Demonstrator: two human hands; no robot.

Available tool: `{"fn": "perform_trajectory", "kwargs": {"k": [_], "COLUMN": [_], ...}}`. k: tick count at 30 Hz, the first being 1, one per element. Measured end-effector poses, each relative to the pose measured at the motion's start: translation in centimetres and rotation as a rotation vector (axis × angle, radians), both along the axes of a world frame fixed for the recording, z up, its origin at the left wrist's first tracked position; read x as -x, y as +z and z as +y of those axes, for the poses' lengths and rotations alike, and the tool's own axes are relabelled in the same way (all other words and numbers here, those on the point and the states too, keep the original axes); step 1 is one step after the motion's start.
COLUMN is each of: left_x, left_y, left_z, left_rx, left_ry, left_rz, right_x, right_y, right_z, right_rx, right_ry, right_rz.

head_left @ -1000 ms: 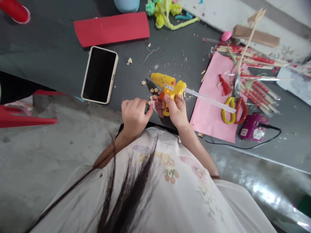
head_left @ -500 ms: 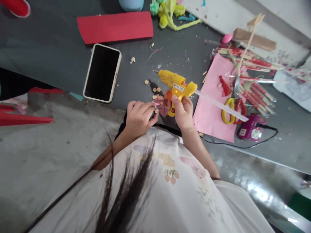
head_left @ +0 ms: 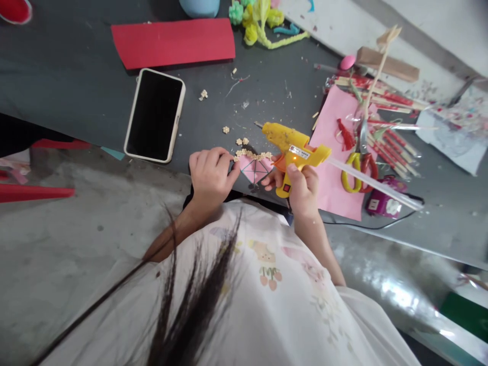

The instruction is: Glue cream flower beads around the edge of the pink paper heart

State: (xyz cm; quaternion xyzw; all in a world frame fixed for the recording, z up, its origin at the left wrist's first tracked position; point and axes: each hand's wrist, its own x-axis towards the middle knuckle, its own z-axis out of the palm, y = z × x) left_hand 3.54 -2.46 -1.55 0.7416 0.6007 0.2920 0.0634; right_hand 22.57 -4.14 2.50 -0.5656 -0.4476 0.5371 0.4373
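A pink fan-shaped piece (head_left: 254, 170) with dark lines lies at the table's near edge, small cream flowers along its upper rim. At its left corner, my left hand (head_left: 210, 175) is closed, thumb and index fingertips on a small flower (head_left: 236, 158). My right hand (head_left: 303, 188) is wrapped round the handle of a yellow hot glue gun (head_left: 285, 138). Its nozzle points up and left, above the pink piece and apart from it. A long clear glue stick (head_left: 375, 183) sticks out of the gun's back. Loose flowers (head_left: 242, 141) lie just beyond the piece.
A phone (head_left: 155, 116) and a red sheet (head_left: 173, 43) lie to the left. On the right are pink paper (head_left: 330, 190), scissors (head_left: 358, 165), wrapped sticks (head_left: 396, 147) and a purple box (head_left: 383, 195) with a black cord. Yellow fuzzy stems (head_left: 263, 30) lie at the back.
My right hand has moved the glue gun right and slightly toward me, uncovering the pink piece. My left hand has shifted left and up, bringing the small flower to the piece's left corner.
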Motion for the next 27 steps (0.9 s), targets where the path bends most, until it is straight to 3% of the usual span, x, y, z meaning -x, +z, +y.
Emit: {"fn": "perform_trajectory", "kwargs": {"k": [15, 23, 27], "left_x": [-0.1, -0.1, 0.2], "left_y": [0.0, -0.3, -0.6], "left_z": [0.2, 0.1, 0.0], "left_rx": [-0.084, -0.086, -0.19], "left_ry": [-0.021, -0.028, -0.043], "left_rz": [0.066, 0.042, -0.02], "right_x": [-0.2, -0.8, -1.3], "right_y": [0.5, 0.9, 1.2], "right_z": [-0.3, -0.8, -1.1], "right_rx": [0.003, 0.086, 0.14], "right_ry": [-0.036, 0.027, 0.062], "right_rz": [0.093, 0.033, 0.047]}}
